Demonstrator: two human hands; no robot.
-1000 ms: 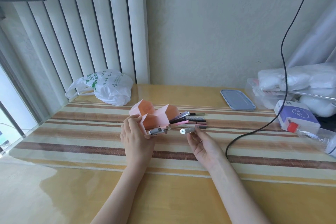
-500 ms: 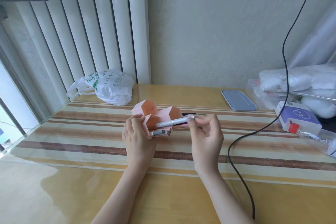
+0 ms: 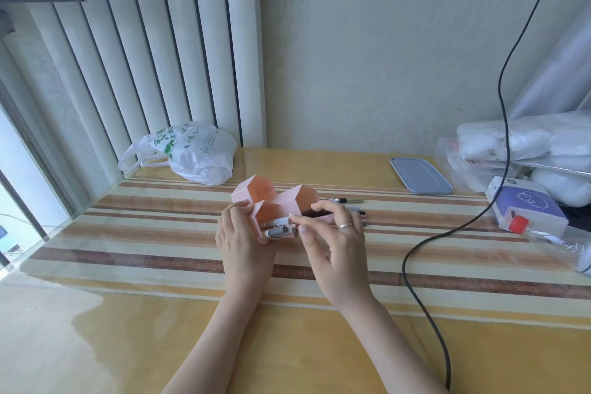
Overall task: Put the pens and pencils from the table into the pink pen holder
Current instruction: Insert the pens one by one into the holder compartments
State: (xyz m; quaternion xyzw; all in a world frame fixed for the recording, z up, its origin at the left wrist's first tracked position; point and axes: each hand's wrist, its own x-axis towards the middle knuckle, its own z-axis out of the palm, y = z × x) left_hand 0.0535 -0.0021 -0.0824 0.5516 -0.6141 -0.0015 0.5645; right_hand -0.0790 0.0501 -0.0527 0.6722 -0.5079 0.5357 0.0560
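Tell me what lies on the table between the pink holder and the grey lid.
In the head view, loose pens lie on the striped cloth between the holder and the lid; beyond them the cloth is bare.

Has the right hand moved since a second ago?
Yes. The right hand has moved up and left, from below the loose pens to the pink pen holder.

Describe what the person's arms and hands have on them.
Both forearms are bare, with no sleeves in view. The right hand wears a thin ring on one finger. The left hand shows no ring, watch or glove.
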